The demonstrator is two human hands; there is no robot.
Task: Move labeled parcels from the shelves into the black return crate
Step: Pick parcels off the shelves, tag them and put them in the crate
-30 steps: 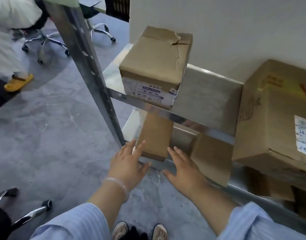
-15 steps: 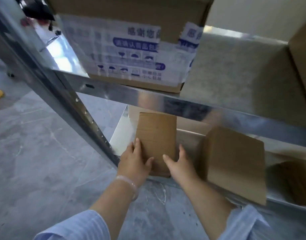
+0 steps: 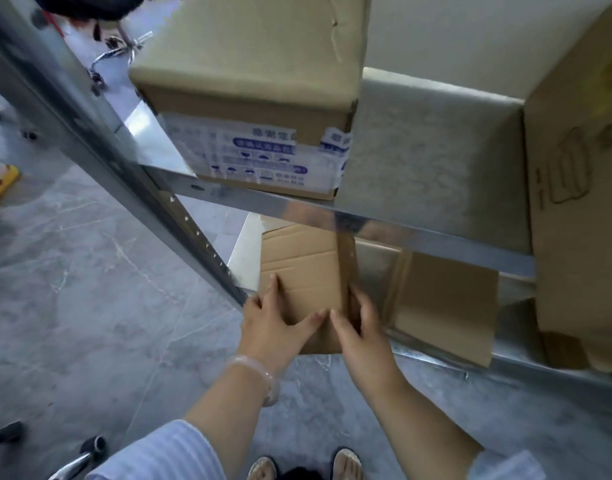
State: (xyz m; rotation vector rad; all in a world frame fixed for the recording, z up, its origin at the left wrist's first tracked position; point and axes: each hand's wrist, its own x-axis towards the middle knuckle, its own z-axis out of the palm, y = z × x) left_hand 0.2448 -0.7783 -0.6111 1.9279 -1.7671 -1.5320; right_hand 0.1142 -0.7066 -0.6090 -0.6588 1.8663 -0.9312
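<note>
One small parcel (image 3: 303,271) is gripped at the front of the lower shelf (image 3: 241,261) by the left hand (image 3: 273,323) and right hand (image 3: 363,332), thumbs on top (no black crate is seen), and the labelled box (image 3: 249,140) above is yet to be taken.

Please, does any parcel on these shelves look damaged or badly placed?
Yes. The labeled box on the upper shelf has a torn, creased top near its right edge, and its front seems to overhang the shelf. The small box below, gripped by the left hand and right hand, looks intact.
</note>
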